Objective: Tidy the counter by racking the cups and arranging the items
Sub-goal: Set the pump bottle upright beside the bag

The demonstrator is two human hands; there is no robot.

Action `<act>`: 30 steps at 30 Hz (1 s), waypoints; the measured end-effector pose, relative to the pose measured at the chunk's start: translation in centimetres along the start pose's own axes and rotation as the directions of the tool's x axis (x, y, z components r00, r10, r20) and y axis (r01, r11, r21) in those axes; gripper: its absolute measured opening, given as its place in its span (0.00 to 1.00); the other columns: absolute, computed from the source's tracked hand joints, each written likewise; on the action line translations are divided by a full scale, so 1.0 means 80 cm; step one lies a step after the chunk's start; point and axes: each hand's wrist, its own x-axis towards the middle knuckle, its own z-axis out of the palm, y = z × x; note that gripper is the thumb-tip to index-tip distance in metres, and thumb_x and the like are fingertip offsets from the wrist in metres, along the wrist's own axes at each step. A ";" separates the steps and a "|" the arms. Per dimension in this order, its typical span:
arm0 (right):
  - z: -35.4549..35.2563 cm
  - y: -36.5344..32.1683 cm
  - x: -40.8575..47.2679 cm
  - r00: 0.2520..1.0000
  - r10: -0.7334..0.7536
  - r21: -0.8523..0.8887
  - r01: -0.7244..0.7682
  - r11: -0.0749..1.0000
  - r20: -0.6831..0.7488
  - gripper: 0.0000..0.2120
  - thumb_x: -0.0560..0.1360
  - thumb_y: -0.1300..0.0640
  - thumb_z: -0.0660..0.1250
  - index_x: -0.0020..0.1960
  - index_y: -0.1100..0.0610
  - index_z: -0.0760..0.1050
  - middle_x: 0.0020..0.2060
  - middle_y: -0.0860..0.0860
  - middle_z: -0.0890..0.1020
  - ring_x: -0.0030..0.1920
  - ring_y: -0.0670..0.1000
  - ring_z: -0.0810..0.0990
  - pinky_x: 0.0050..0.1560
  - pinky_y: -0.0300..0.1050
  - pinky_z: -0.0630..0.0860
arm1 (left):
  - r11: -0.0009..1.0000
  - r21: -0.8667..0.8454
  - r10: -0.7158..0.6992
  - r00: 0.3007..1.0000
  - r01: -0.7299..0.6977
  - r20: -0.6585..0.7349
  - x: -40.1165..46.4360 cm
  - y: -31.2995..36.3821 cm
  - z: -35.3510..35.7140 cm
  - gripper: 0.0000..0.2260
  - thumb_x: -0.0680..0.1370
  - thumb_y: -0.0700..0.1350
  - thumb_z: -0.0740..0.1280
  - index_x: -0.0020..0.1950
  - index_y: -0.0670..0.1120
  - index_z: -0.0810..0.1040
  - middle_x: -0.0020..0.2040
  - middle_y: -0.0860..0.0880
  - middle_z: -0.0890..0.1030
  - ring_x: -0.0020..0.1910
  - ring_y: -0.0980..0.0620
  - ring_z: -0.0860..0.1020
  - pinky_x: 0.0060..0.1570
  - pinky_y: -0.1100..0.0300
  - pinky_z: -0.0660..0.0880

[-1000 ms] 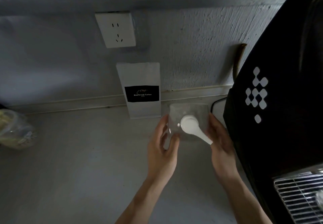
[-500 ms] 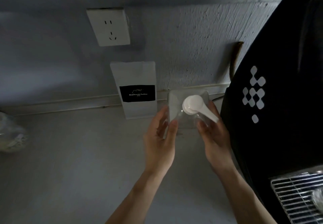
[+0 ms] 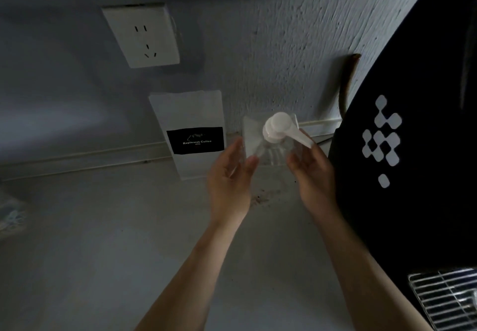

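A clear pump bottle (image 3: 277,129) with a white pump head and spout stands near the wall, held between both of my hands. My left hand (image 3: 229,178) presses its left side with fingers and thumb. My right hand (image 3: 312,173) cups its right side, under the spout. The bottle is just right of a white coffee bag (image 3: 191,124) with a black label, which leans upright against the wall. No cups or rack are in view.
A large black coffee machine (image 3: 413,149) fills the right side, close to my right hand, with its metal drip grate (image 3: 444,297) at the lower right. A wall socket (image 3: 142,36) is above the bag. Dark crumbs (image 3: 260,196) lie on the grey counter (image 3: 103,240). A blurred plastic bag (image 3: 10,217) sits at the far left.
Both hands have carried the pump bottle away from me toward the wall, ending beside the coffee bag. The view has shifted so that the plastic bag slid toward the left edge.
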 end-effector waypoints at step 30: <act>0.017 0.036 0.073 0.995 0.075 -0.163 -0.085 0.983 -0.070 0.22 0.78 0.58 0.67 0.71 0.55 0.70 0.57 0.37 0.77 0.52 0.25 0.76 0.51 0.25 0.73 | 0.957 0.287 -0.049 0.999 0.047 0.001 0.075 -0.018 0.012 0.21 0.77 0.45 0.71 0.69 0.46 0.75 0.65 0.52 0.79 0.52 0.70 0.76 0.53 0.79 0.71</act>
